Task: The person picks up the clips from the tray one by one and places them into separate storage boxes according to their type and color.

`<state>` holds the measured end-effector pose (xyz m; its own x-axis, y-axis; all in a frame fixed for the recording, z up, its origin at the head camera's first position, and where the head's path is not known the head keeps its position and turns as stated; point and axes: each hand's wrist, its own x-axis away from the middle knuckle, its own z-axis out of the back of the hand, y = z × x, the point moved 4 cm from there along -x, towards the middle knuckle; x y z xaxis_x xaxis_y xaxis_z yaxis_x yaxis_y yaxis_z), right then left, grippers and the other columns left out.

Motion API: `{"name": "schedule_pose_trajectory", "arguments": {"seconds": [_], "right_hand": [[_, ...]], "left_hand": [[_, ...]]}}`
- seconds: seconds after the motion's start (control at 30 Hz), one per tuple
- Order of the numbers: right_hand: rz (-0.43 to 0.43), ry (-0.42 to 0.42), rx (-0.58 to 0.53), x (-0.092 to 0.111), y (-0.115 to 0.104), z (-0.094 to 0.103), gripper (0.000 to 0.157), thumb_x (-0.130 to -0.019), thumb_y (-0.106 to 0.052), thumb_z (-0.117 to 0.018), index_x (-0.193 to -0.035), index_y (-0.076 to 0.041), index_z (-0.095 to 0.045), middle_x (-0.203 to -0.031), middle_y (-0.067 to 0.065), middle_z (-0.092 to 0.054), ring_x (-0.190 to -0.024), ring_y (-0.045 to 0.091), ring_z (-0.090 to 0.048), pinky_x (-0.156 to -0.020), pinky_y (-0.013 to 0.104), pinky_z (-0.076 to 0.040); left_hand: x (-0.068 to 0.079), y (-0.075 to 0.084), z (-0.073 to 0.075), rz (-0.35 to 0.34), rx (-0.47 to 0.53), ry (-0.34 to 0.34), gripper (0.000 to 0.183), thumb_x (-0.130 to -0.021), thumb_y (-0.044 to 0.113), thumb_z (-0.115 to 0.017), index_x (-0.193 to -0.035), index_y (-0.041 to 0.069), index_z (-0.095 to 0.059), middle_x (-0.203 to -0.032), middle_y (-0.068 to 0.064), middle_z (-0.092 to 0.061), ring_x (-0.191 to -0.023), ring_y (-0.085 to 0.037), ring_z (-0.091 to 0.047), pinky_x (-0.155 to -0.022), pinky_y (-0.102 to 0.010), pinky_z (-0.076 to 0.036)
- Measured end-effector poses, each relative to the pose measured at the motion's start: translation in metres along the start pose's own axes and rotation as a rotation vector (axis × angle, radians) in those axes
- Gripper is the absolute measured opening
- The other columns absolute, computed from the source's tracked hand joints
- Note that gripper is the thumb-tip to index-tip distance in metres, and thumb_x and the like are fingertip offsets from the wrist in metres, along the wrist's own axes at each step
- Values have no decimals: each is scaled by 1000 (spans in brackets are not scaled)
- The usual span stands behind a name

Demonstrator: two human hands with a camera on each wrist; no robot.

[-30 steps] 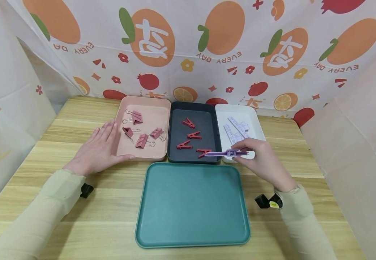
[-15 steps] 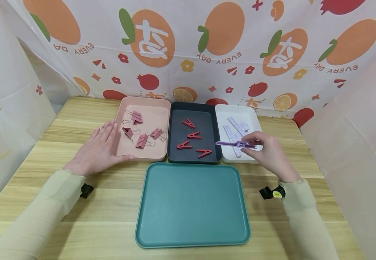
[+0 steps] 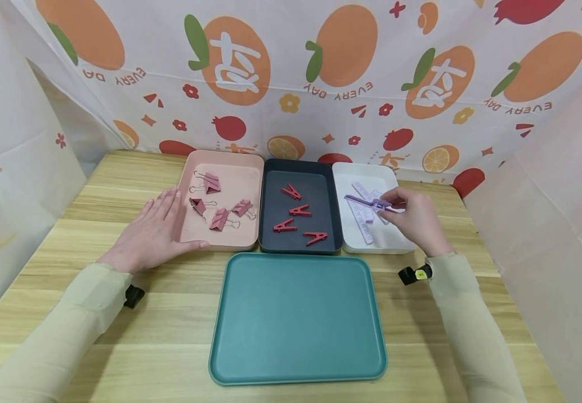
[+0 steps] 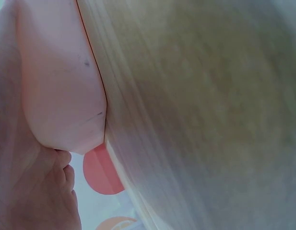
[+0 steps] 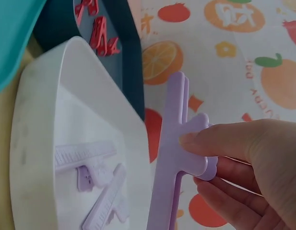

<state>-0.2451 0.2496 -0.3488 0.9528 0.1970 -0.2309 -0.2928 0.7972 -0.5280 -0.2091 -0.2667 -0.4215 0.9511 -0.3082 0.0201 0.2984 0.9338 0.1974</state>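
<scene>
My right hand [image 3: 417,218] pinches a purple bag clip [image 5: 169,148] by its handle, thumb on one side and fingers on the other. The clip hangs above the white tray [image 3: 386,242], where more purple bag clips [image 3: 360,219] lie flat, partly overlapping. My left hand [image 3: 147,232] lies against the left and front rim of the pink tray [image 3: 243,162], its fingers straight and holding nothing. Inside that tray lie several pink binder clips [image 3: 219,219]. In the left wrist view, the hand [image 4: 37,187] touches the tray's wall [image 4: 61,81].
Between the pink and white trays stands a dark tray [image 3: 298,166] with several red clothespins [image 3: 300,210]. A teal tray [image 3: 298,319] lies in front of these three on the wooden table [image 3: 165,347]. A fruit-patterned cloth [image 3: 291,56] hangs behind.
My right hand has carried the purple bag clip from over the dark tray's front right corner, right and back, to above the white tray. The left hand stays still.
</scene>
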Motion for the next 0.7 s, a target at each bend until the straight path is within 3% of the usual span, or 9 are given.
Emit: {"name": "schedule_pose_trajectory", "arguments": {"seconds": [0.2,0.4,0.7], "right_hand": [[-20,0,48,-20,10,-7,24,-86,-5,-83,-107,-2,-73,-104,15,-70,-93,31,-65,-87,48,-55],[-118,-45,95,-37,21,-17,24,-88,-8,-81,-109,-4,-71,-106,14,-69,-95,30,-61,-89,46,-53],[-207,-62,76,-57,30,-29,24,-88,-3,-77,-110,0,-70,-107,16,-67,-98,33,-59,-94,48,-50]], "left_hand": [[0,1,0,-4,-1,5,127,-84,81,-56,-160,-4,1,-166,-26,2,-152,-43,-2,-121,-57,-2],[0,1,0,-5,-1,5,127,-84,81,-56,-160,-5,0,-166,-26,2,-152,-43,-2,-120,-57,-1],[-1,-1,-1,-5,-5,3,127,-84,81,-55,-160,-5,0,-166,-26,2,-152,-43,-2,-121,-56,-1]]}}
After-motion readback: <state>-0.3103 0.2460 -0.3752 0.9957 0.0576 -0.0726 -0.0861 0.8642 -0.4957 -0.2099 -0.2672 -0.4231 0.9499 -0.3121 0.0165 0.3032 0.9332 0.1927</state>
